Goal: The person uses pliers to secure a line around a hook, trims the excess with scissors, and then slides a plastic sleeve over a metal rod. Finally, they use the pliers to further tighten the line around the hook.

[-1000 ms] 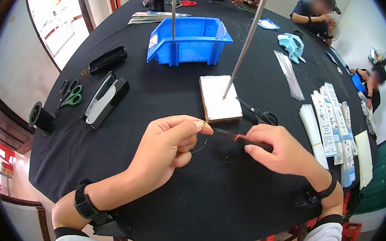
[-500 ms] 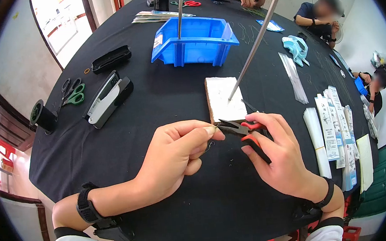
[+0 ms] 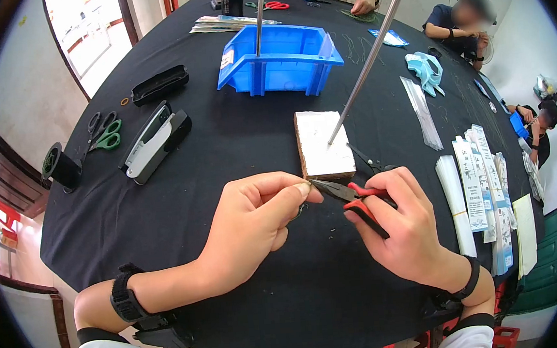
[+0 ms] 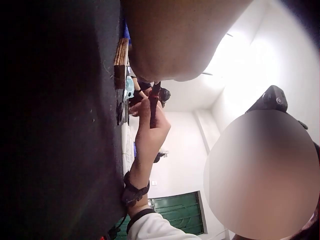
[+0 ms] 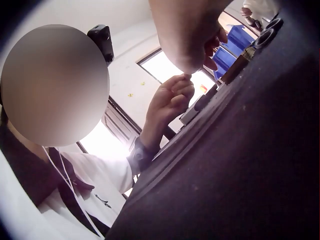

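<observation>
My left hand [image 3: 247, 232] pinches something tiny between thumb and forefinger; I cannot tell what kind of thing it is. A thin dark strand [image 3: 303, 208] curls just below those fingertips. In my right hand [image 3: 405, 223] are pliers [image 3: 340, 191] with red and black handles, their narrow jaws together and their tip right at the left fingertips. The left wrist view shows the right hand [image 4: 152, 125] around the pliers [image 4: 155, 92]. Behind the fingertips lies a white-topped block [image 3: 323, 138] with brown sides, a metal rod [image 3: 364, 62] rising from it.
Black scissors [image 3: 372, 161] lie beside the block, partly behind the right hand. A stapler [image 3: 157, 144], green-handled scissors [image 3: 107, 136] and a thread spool [image 3: 62, 168] are at the left. A blue bin [image 3: 280, 75] stands behind; printed paper packets [image 3: 485, 184] lie at the right.
The pliers have come left to the left fingertips, turning into view. Their jaws stood apart half a second ago and are now together. The left hand has shifted slightly right.
</observation>
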The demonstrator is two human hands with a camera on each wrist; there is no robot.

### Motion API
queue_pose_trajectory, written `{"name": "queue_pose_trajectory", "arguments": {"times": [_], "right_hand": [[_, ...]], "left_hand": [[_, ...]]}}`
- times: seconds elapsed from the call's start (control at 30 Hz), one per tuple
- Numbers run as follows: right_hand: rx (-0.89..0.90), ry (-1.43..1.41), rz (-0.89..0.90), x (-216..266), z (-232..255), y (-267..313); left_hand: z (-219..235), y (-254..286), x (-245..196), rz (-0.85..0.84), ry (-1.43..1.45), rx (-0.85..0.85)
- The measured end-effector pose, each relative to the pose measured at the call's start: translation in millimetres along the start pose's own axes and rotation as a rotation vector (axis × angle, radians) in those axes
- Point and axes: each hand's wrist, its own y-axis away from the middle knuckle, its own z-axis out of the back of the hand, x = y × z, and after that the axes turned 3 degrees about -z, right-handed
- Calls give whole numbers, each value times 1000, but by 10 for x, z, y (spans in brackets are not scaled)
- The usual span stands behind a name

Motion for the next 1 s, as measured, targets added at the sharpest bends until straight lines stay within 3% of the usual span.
{"name": "queue_pose_trajectory", "arguments": {"times": [0.2, 0.67, 1.0], "right_hand": [[-4, -172, -53, -24, -32, 26], [-43, -108, -20, -60, -27, 28], [-97, -20, 33, -108, -63, 15]], "left_hand": [[-33, 11, 4, -44, -95, 18], [-47, 34, -17, -93, -194, 31], [13, -32, -21, 91, 25, -29]]}}
